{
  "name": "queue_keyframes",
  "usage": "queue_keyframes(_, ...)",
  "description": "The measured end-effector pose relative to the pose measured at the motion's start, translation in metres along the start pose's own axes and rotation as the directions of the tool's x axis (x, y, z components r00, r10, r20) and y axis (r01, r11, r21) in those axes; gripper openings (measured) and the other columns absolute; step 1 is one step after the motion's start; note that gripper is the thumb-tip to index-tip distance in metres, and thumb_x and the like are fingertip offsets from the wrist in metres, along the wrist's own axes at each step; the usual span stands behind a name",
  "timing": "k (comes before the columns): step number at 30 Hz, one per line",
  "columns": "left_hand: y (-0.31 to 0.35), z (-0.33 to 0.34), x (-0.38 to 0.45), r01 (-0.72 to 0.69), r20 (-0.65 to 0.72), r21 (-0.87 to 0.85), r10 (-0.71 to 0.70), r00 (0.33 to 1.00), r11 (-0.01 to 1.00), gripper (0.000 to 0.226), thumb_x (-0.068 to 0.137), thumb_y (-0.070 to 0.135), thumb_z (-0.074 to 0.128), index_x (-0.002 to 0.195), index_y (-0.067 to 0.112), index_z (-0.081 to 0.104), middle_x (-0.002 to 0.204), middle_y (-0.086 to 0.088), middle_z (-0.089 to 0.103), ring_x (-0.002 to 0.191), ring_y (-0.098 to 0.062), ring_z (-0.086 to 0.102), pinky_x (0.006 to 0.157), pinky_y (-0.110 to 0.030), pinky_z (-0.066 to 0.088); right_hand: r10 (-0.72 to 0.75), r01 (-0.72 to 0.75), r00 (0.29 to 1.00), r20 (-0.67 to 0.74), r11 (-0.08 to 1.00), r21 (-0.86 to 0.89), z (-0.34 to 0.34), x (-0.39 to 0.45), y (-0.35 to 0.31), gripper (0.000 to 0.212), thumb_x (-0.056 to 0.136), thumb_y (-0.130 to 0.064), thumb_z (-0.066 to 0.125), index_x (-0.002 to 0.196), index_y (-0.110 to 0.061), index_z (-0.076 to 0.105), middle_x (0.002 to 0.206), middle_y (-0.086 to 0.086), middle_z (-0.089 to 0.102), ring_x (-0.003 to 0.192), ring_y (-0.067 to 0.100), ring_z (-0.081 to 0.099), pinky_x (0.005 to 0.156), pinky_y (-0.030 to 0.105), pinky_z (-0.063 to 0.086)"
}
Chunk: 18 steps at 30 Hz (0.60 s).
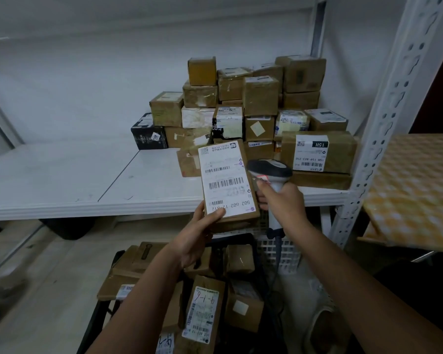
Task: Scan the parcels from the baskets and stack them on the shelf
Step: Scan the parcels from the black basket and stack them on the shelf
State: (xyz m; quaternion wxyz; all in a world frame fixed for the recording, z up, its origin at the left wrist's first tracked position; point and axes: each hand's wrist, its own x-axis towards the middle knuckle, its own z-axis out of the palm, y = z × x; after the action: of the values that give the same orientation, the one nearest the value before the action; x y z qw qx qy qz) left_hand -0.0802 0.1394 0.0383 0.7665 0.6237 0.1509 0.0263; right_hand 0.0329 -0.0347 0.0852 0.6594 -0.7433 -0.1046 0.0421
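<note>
A white metal shelf (87, 180) with perforated uprights stands against a pale wall, its board bare along the left and piled at the right back corner with brown cardboard parcels (261, 103), most carrying white labels. Below the front edge, a dark basket (253, 242) holds more parcels. Over that edge the left hand (197, 236) grips a flat brown parcel (226, 180), its barcoded label facing up. Just beside it, the right hand (281, 200) is clenched round a grey handheld scanner (270, 169), head touching the parcel's right edge.
</note>
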Motion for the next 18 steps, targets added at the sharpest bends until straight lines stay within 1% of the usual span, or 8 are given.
queue_keyframes(2,-0.002,0.001,-0.003,-0.011,-0.004,-0.007,0.011,1.000,1.000,0.075,0.077,0.043,0.076,0.144,0.036,0.043,0.131,0.004,0.067,0.125,-0.021,0.058,0.097,-0.034,0.045,-0.005,0.006,1.000,0.014,1.000,-0.019,-0.002,-0.003,-0.002,0.017,0.091,-0.033,0.068,0.086,-0.017,0.068,0.083,0.005,0.074,0.075,0.019,0.073,0.074,0.043,0.062)
queue_keyframes(5,-0.005,0.005,-0.005,-0.034,-0.041,-0.028,0.032,0.999,0.999,0.076,0.077,0.047,0.077,0.145,0.035,0.043,0.129,0.004,0.068,0.123,-0.020,0.060,0.097,-0.033,0.047,0.001,0.000,0.997,0.072,1.000,-0.003,-0.007,-0.011,-0.006,0.017,0.093,-0.028,0.067,0.093,-0.011,0.070,0.088,0.010,0.074,0.079,0.021,0.073,0.069,0.034,0.061)
queue_keyframes(8,-0.007,0.013,-0.006,-0.044,-0.090,-0.050,0.040,0.995,0.998,0.078,0.078,0.046,0.080,0.145,0.034,0.043,0.126,0.002,0.069,0.117,-0.020,0.064,0.084,-0.029,0.051,-0.016,0.018,0.996,0.086,1.000,-0.026,-0.019,-0.020,-0.016,0.025,0.093,-0.028,0.066,0.097,-0.003,0.071,0.084,0.009,0.074,0.075,0.018,0.074,0.066,0.029,0.061)
queue_keyframes(10,-0.011,0.017,-0.006,-0.038,-0.096,-0.052,0.033,0.995,0.998,0.079,0.079,0.045,0.076,0.148,0.034,0.039,0.125,0.002,0.070,0.114,-0.019,0.066,0.080,-0.027,0.051,-0.041,0.047,0.996,0.081,0.996,-0.070,-0.029,-0.028,-0.024,0.025,0.093,-0.029,0.066,0.094,-0.004,0.071,0.082,0.009,0.074,0.072,0.016,0.073,0.064,0.027,0.061)
queue_keyframes(12,-0.011,0.020,-0.008,-0.044,-0.101,-0.044,0.039,0.994,0.998,0.077,0.082,0.044,0.073,0.149,0.034,0.037,0.123,0.003,0.070,0.111,-0.017,0.066,0.076,-0.024,0.052,-0.073,0.083,0.993,0.094,0.990,-0.114,-0.039,-0.034,-0.033,0.025,0.094,-0.030,0.065,0.090,-0.005,0.071,0.080,0.008,0.074,0.072,0.017,0.074,0.067,0.030,0.062)
queue_keyframes(14,-0.011,0.022,-0.007,-0.054,-0.108,-0.049,0.049,0.993,0.997,0.078,0.081,0.043,0.074,0.149,0.033,0.036,0.122,0.003,0.070,0.108,-0.015,0.068,0.072,-0.022,0.054,-0.081,0.097,0.990,0.113,0.984,-0.152,-0.048,-0.039,-0.043,0.030,0.093,-0.031,0.066,0.088,-0.002,0.071,0.075,0.008,0.074,0.069,0.019,0.074,0.068,0.033,0.062)
queue_keyframes(15,-0.011,0.023,-0.006,-0.058,-0.111,-0.053,0.052,0.992,0.997,0.081,0.080,0.042,0.075,0.150,0.032,0.035,0.122,0.003,0.070,0.108,-0.015,0.068,0.073,-0.022,0.054,-0.081,0.102,0.988,0.129,0.982,-0.162,-0.052,-0.041,-0.048,0.031,0.093,-0.030,0.066,0.089,0.000,0.071,0.073,0.009,0.073,0.067,0.020,0.074,0.067,0.035,0.062)
queue_keyframes(18,-0.013,0.027,-0.003,-0.079,-0.126,-0.042,0.073,0.989,0.996,0.096,0.075,0.043,0.084,0.153,0.032,0.029,0.124,0.002,0.069,0.112,-0.018,0.066,0.082,-0.030,0.052,-0.064,0.092,0.982,0.176,0.984,-0.155,-0.060,-0.050,-0.065,0.032,0.093,-0.028,0.066,0.095,0.004,0.067,0.069,0.014,0.070,0.063,0.025,0.073,0.063,0.036,0.061)
